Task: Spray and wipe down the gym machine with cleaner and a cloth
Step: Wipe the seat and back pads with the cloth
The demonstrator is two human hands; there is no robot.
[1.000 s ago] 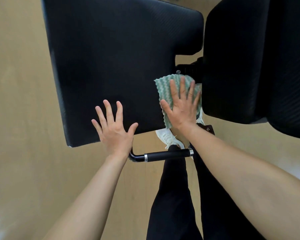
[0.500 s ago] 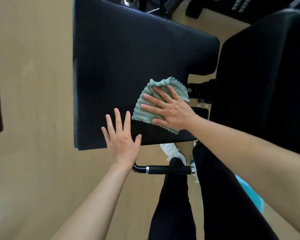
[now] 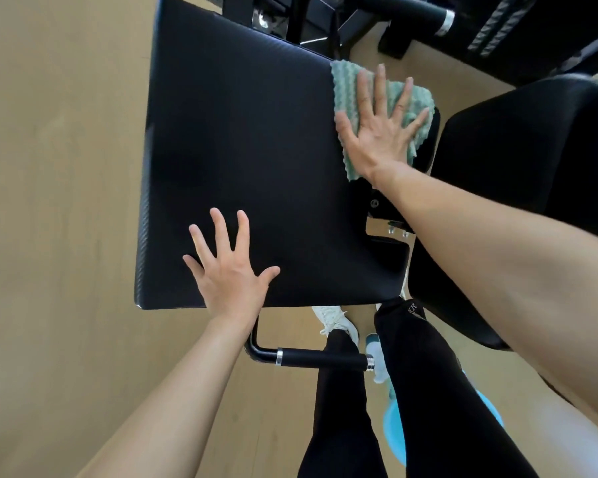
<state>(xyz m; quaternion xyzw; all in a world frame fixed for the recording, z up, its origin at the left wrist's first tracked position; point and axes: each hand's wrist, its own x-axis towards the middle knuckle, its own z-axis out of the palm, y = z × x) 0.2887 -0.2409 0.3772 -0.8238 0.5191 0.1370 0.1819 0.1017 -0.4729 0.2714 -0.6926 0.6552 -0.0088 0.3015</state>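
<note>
A large black padded seat (image 3: 249,160) of the gym machine fills the middle of the view. My right hand (image 3: 380,132) lies flat with spread fingers on a green wavy-textured cloth (image 3: 347,86), pressing it onto the pad's far right corner. My left hand (image 3: 228,274) rests flat on the pad near its front edge, fingers straight and spread. No spray bottle is clearly in view.
A second black pad (image 3: 532,174) stands to the right. A black handle bar (image 3: 321,358) with chrome rings runs below the seat's front edge. Machine frame parts (image 3: 325,22) lie beyond the pad. My legs and white shoes (image 3: 335,322) stand on tan floor, beside a blue object (image 3: 394,429).
My right hand has slid the cloth from the pad's near right area up and away to its far right corner. The left hand stays flat near the front edge.
</note>
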